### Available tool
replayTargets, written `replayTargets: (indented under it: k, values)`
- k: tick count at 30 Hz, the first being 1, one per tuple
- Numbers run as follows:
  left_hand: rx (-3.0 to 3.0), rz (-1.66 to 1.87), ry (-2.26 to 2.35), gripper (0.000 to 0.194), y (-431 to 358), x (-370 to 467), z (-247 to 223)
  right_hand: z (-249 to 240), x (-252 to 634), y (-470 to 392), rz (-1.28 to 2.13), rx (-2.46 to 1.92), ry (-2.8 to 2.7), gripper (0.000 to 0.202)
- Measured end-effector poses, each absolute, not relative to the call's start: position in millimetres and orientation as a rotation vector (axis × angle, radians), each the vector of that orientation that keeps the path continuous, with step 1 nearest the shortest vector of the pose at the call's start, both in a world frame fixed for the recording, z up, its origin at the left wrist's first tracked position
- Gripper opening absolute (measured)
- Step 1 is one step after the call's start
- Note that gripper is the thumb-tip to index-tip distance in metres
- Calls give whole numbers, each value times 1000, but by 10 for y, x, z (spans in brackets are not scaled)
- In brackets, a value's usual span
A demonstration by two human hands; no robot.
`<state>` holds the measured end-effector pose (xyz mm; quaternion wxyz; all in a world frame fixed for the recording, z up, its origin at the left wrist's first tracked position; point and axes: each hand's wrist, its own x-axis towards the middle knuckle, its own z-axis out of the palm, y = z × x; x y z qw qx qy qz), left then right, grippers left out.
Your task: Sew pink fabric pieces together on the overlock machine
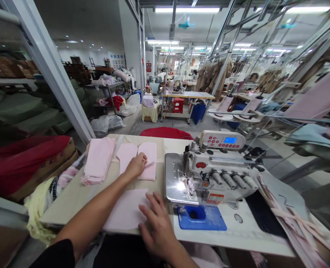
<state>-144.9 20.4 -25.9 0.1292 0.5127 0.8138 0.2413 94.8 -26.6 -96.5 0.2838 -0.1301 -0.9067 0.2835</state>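
Observation:
My left hand [137, 165] reaches over the table, its fingers pinched on the edge of a pink fabric piece [148, 173] with a rounded top. A similar cut piece [125, 152] lies just left of it, partly under my wrist. My right hand [157, 225] is open, fingers spread at the right edge of another pink panel [125, 208] that lies flat near the table's front edge. Whether its fingertips press on that panel is hard to tell. Farther left rests a stack of pink fabric pieces [99, 158].
An overlock sewing machine [217, 171] with a lit display stands right of my hands, its metal plate [174, 178] beside them. A blue tray [202, 217] sits before it. Pink strips [298, 219] hang at the right. A metal post [50, 67] rises at the left.

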Motion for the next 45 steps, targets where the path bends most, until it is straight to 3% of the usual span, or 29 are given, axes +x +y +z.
replayTargets:
  k: [3,5,7,10,13,15,18,20,29,34,39,45]
  values:
    - [1527,792,2171,24,-175,-1285,-72,-1083,917,-277,732,-444,-2328,89]
    - [1594,850,1769,25,-619,-1190,67,-1116,891,-310,696,-523,-2193,96]
    - [1631,834,1323,26,-1136,-1192,189,-1066,874,-353,619,-506,-2156,87]
    - [1656,993,996,30,-1818,-1399,241,-840,858,-384,713,-138,-2401,49]
    - [1393,1266,1448,31,-2175,-1678,51,-589,802,-318,1147,223,-2627,20]
    - [1146,1238,1906,29,-2232,-1808,-179,-494,734,-232,1311,-61,-2658,13]
    - [1024,1032,2386,34,-2195,-1912,-526,-472,626,-120,1206,-784,-2574,36]
    - [1101,952,2532,34,-2173,-1957,-683,-507,573,-97,1074,-986,-2612,53]
    - [1349,552,2677,29,-2110,-2005,-802,-731,507,-210,609,-1168,-2751,18]
    - [1455,308,2868,46,-1663,-1615,-635,-755,507,-205,602,-1168,-2729,16]
    - [1694,305,2596,28,-1117,-1241,-454,-757,526,-194,616,-1134,-2713,16]
    - [1596,256,2665,36,-751,-1000,-509,-695,561,-188,636,-1105,-2750,21]
